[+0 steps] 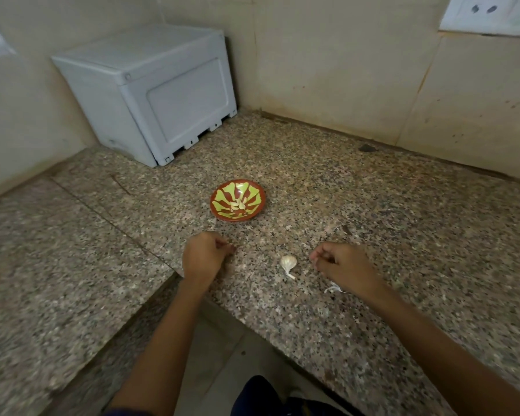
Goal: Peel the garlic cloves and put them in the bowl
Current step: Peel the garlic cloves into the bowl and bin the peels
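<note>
Granite counter [373, 205] corner; bowl [238, 199] mid-surface, garlic [288, 263] between hands.

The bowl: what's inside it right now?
Several pale peeled garlic cloves lie clustered at the bottom of the red and green bowl. Their exact count is unclear, and anything beneath them is hidden.

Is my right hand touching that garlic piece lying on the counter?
Apart. The head view shows bare granite counter between the right hand and the garlic piece.
</note>
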